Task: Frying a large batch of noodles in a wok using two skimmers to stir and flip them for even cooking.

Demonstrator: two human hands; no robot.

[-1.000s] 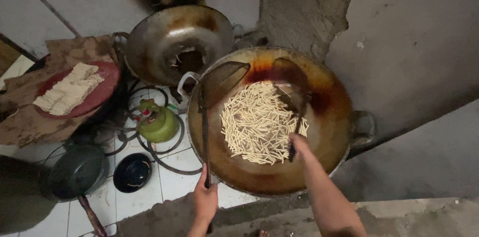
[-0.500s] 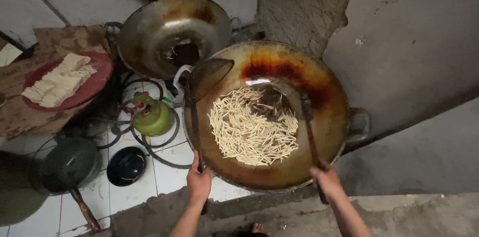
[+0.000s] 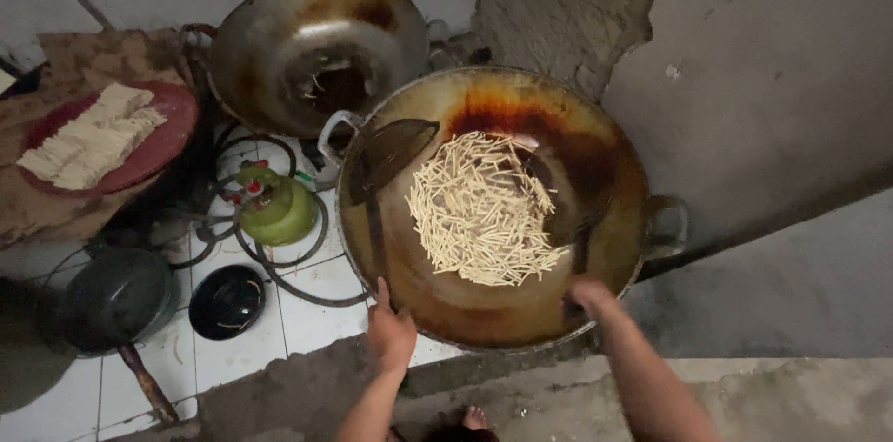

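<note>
Brown oil: it coats the large wok [image 3: 642, 219] at centre frame, darkest at the upper rim, with a heap of pale sticks [image 3: 479, 209] lying in the middle.
Left hand: the left hand [image 3: 391, 335] is closed round the long handle of a flat skimmer [image 3: 386, 154], whose dark mesh head leans on the wok's upper left wall, likely kept up there to stay out of the oil.
Right hand: the right hand [image 3: 593, 298] grips the handle of a dark spatula [image 3: 558, 209]; its blade reaches under the right edge of the heap, as if to turn it.
Second wok: an empty wok [image 3: 316, 51] sits just beyond, upper left.
Red plate: a red plate [image 3: 163, 140] at far left holds more pale uncooked strips.
Floor: a green gas bottle [image 3: 274, 205] with hoses, a dark lid [image 3: 226, 301] and a small pan [image 3: 116, 298] stand on the white tiled floor [image 3: 307, 307].
</note>
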